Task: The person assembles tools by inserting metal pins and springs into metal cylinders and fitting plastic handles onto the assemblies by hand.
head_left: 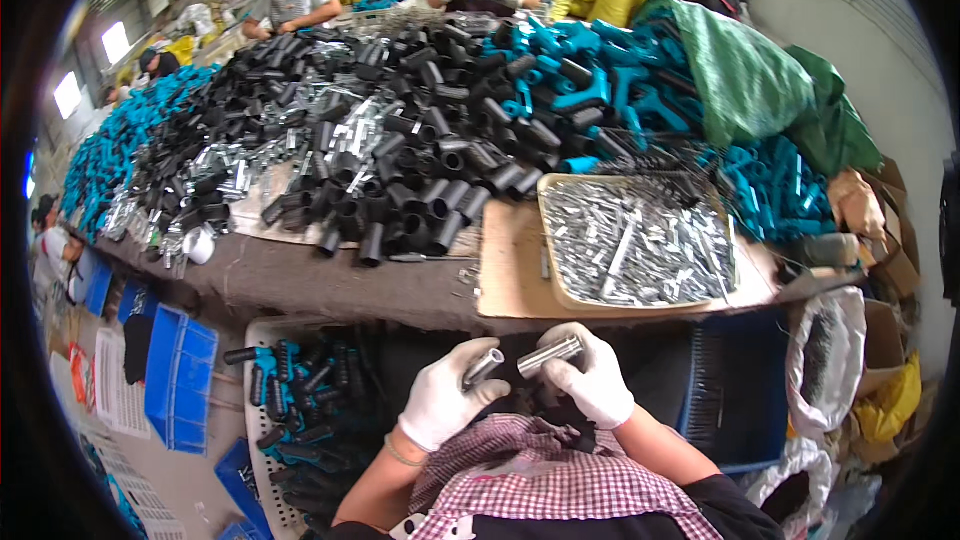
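Observation:
White gloves cover both of my hands, which are raised over my lap in front of the table edge. In my left hand (pixel 437 402) is a short shiny metal tube (pixel 484 368), its open end tipped up and to the right. A longer metal tube (pixel 549 356) lies across the fingers of my right hand (pixel 592 382), its hollow end facing the left hand. A small gap separates the two tubes. Just beyond them, a cream tray (pixel 549 240) full of small silver metal parts (pixel 640 245) rests on a cardboard sheet (pixel 507 275).
Black ribbed sleeves (pixel 435 205) and teal handle parts (pixel 600 90) are heaped across the table. At my left stands a white crate (pixel 256 410) of teal-and-black pieces; a dark blue bin (pixel 740 390) and white sacks (pixel 828 360) flank my right. Other people work across the table.

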`<state>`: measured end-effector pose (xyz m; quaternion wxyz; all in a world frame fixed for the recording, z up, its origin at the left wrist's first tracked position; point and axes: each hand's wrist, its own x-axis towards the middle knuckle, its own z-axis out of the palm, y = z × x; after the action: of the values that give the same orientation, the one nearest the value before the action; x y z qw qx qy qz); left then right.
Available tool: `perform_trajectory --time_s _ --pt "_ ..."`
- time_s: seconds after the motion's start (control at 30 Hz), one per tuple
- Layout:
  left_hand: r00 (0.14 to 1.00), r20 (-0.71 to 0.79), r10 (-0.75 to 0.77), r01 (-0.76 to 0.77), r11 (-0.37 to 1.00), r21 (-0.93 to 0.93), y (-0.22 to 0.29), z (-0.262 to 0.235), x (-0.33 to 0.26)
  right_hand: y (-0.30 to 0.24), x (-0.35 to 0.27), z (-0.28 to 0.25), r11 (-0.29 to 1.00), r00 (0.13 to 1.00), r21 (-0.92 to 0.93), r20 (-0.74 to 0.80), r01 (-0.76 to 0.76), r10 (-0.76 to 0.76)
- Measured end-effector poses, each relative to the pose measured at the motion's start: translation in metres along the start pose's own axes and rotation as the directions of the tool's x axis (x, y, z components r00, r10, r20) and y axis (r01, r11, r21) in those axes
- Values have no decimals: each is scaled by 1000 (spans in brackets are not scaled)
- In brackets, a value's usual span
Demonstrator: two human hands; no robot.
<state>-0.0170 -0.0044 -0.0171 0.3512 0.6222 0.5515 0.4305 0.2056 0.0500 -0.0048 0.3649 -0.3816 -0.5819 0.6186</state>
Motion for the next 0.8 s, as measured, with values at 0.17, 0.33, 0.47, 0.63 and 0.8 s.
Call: perform_trajectory --time_s 0.17,0.33,0.47,0.63,0.8 --pt "982 189 14 -79 937 340 28 27 -4 -2 -24 -13 912 990 -398 128 103 -56" --pt "926 377 30 -249 799 548 24 53 -8 -4 -29 -17 430 941 -883 289 190 178" --pt "850 517 -102 -316 686 655 26 44 0 -64 26 -43 317 938 -883 333 347 -100" --pt "684 538 -492 -407 355 842 1 70 34 -90 175 -90 -150 797 -962 272 226 -539" --pt "780 476 -405 -277 459 844 6 54 42 -66 234 -98 -371 925 -910 288 184 -248"
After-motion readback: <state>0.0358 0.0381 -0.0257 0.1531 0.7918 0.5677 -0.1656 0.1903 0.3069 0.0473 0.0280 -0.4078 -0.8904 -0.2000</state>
